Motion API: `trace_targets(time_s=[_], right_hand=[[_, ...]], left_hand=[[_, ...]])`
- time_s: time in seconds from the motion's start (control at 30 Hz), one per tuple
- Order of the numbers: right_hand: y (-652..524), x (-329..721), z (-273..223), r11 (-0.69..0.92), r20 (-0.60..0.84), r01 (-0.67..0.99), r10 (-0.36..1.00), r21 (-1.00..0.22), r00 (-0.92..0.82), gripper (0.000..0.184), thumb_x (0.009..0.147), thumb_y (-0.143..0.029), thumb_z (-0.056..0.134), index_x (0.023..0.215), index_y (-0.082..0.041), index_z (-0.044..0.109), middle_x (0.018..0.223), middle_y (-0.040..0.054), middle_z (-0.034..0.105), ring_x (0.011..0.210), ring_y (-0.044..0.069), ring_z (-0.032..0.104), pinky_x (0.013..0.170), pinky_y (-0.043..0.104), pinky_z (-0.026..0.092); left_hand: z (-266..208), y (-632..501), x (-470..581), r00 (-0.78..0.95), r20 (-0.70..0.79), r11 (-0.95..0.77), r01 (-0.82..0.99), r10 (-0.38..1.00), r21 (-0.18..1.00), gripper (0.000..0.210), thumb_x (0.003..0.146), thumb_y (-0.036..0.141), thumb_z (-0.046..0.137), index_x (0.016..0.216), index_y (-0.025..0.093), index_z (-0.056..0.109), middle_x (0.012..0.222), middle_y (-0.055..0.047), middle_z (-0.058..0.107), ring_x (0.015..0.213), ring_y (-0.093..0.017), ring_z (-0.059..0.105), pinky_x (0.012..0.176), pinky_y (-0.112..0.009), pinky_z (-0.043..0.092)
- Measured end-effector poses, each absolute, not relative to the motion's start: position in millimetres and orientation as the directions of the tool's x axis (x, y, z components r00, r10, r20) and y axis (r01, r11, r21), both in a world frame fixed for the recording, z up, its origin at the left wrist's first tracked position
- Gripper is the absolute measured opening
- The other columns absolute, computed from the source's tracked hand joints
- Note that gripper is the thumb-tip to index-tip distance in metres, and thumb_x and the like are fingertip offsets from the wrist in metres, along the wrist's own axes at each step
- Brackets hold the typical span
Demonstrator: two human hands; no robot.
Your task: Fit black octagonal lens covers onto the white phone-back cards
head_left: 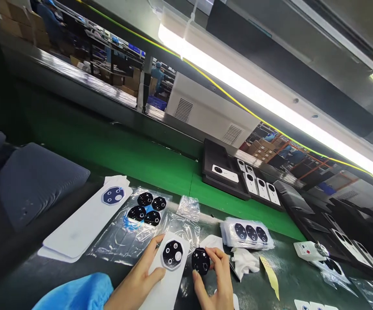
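Observation:
My left hand (pixel 141 275) is closed on the edge of a long white panel (pixel 165 290), with its thumb on the face. Near the top of the panel is a round black camera window (pixel 172 255) with several circles. Just to the right, my right hand (pixel 219 275) pinches a loose black camera lens cover (pixel 200 261) by its rim, between thumb and fingers. The cover is apart from the panel. Behind my left hand, several similar black covers (pixel 145 199) lie on clear plastic film (pixel 109 245). Left of these is a small stack of white panels (pixel 76 224).
Bagged covers (pixel 246 234), a crumpled white cloth (pixel 245 261) and a yellow strip (pixel 270 275) lie to the right. Farther right stands a white bottle (pixel 307 250). Black trays (pixel 219 153) with white panels line the back. Grey sheets (pixel 44 181) are stacked at left. A lamp (pixel 254 90) hangs overhead.

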State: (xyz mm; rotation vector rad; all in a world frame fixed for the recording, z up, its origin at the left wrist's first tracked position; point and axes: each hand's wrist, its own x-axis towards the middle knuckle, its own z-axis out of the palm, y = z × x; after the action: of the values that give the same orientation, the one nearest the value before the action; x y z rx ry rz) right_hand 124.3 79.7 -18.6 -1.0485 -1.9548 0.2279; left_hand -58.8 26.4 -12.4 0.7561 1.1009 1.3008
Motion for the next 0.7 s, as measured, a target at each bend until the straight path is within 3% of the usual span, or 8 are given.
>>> trace_targets(time_s=[0.4, 0.7], right_hand=[[82.3, 126.1, -23.1, 0.645, 0.638, 0.579, 0.725, -0.498, -0.259, 0.031, 0.083, -0.024, 0.053, 0.114, -0.022, 0.055, 0.106, 0.0091, 0.054, 0.092, 0.022, 0.057, 0.07, 0.031, 0.052], [84.1, 126.1, -25.2, 0.662, 0.642, 0.559, 0.716, -0.499, -0.274, 0.032, 0.083, -0.022, 0.051, 0.115, -0.023, 0.054, 0.104, 0.009, 0.054, 0.091, 0.022, 0.057, 0.067, 0.031, 0.051]], left_hand=[[0.5, 26.2, -61.8, -0.031, -0.232, 0.206, -0.359, 0.972, 0.91, 0.079, 0.066, 0.036, 0.05, 0.136, 0.016, 0.019, 0.132, -0.011, 0.053, 0.121, -0.027, 0.048, 0.096, -0.03, 0.038], [-3.9, 29.1, -64.6, 0.024, -0.243, 0.232, -0.404, 0.97, 0.885, 0.082, 0.066, 0.032, 0.047, 0.139, 0.017, 0.014, 0.13, -0.009, 0.056, 0.105, -0.023, 0.059, 0.079, -0.027, 0.044]])
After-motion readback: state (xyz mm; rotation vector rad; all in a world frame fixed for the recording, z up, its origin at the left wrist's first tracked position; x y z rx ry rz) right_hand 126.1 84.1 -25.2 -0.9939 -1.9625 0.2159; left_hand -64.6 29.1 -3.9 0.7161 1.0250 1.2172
